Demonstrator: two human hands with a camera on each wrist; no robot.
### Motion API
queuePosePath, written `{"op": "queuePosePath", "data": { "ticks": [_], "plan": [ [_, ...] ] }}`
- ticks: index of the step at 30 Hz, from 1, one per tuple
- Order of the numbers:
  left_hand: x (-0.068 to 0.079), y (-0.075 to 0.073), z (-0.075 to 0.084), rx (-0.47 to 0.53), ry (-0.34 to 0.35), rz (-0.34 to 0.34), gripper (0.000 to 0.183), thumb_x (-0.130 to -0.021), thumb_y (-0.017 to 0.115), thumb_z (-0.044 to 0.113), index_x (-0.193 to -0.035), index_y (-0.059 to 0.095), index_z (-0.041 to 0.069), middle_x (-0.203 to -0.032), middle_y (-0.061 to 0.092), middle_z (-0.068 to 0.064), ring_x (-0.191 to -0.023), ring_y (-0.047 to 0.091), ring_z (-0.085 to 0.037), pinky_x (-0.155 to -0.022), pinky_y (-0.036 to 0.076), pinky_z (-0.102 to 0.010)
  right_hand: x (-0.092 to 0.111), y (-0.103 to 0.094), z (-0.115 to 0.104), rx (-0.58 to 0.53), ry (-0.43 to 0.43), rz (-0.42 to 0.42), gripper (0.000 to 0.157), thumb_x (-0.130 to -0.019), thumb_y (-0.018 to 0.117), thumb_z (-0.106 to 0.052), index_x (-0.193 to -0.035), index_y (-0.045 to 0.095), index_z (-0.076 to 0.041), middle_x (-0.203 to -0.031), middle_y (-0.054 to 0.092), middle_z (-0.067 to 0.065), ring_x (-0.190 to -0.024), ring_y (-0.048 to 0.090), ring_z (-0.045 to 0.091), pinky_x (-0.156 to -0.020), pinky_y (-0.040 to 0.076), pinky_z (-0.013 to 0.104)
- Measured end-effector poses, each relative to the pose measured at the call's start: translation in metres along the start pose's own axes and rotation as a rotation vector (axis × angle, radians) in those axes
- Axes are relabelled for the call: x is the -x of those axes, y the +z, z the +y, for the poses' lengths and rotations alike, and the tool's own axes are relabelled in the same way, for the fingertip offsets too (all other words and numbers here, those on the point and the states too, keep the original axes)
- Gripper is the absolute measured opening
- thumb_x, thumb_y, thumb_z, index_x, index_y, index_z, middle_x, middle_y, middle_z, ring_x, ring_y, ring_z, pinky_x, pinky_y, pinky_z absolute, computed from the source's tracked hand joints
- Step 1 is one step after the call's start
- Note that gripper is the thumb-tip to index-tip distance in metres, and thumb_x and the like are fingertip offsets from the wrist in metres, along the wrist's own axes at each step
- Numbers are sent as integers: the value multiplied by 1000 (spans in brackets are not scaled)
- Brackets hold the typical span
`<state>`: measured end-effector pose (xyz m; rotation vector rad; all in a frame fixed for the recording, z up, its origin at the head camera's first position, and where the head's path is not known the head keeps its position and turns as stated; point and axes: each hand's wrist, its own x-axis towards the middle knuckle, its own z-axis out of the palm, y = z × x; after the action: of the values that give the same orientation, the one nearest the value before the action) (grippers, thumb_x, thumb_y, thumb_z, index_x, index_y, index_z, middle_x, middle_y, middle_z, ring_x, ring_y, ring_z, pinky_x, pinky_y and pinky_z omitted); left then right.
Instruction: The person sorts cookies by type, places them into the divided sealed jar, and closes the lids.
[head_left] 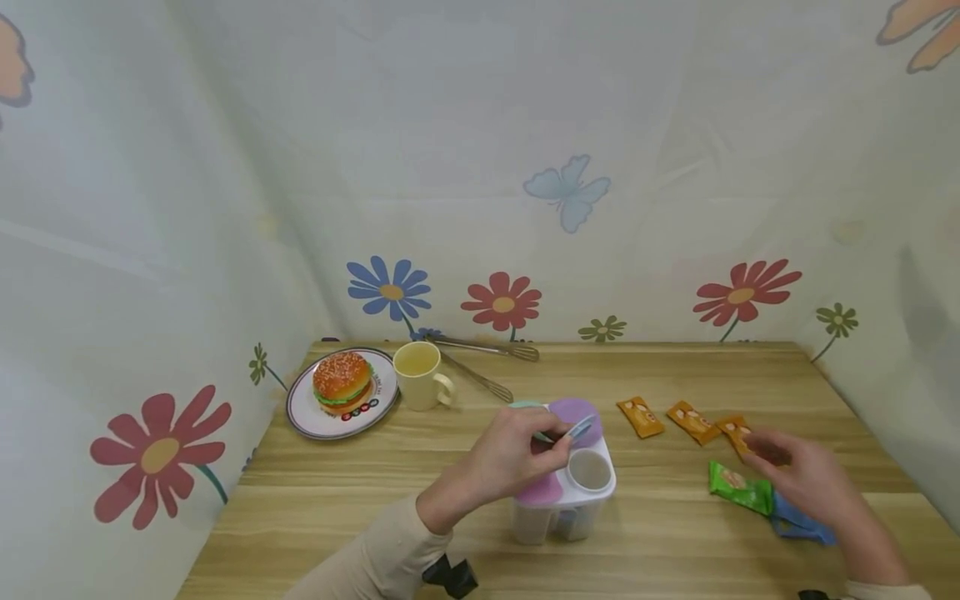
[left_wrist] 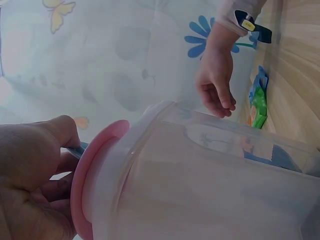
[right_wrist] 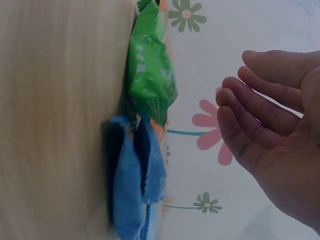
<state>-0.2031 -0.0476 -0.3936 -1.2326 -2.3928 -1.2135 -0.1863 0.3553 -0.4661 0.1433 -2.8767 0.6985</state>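
four-compartment container (head_left: 531,527) stands near the middle of the table (head_left: 667,542); left hand (head_left: 510,450) pinches a pale blue lid (head_left: 582,426) above it, presumably leaving the front-right compartment (head_left: 588,472) uncovered. right hand (head_left: 813,479) holds nothing, fingers loosely bent, by the green packet (head_left: 738,489); snacks probably sit that side for easy reach. counts: one container, four lids including teal (head_left: 525,405), purple (head_left: 573,415), pink (head_left: 544,490); three orange packets (head_left: 693,422), one green; blue packaging (head_left: 801,522), can't tell how many.
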Motion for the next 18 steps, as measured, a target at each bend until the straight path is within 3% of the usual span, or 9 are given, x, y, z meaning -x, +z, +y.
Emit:
{"op": "queuePosePath", "data": {
  "ticks": [13,18],
  "plan": [
    [0,1,-3,-13,31,14,5,-85,68,6,-87,71,3,-82,70,-6,-76,65,-5,-66,51,-5,8,-2,24,28,31,-156,31,-84,67,-2,-112,64,9,-103,68,26,-87,67,37,-71,58,47],
    [0,1,-3,-14,34,20,5,-85,68,7,-87,72,4,-82,70,-6,-76,65,-5,-66,51,-5,9,-2,29,78,51,-206,36,-81,71,-7,-112,63,10,-104,66,30,-89,66,41,-73,56,52]
  ]
}}
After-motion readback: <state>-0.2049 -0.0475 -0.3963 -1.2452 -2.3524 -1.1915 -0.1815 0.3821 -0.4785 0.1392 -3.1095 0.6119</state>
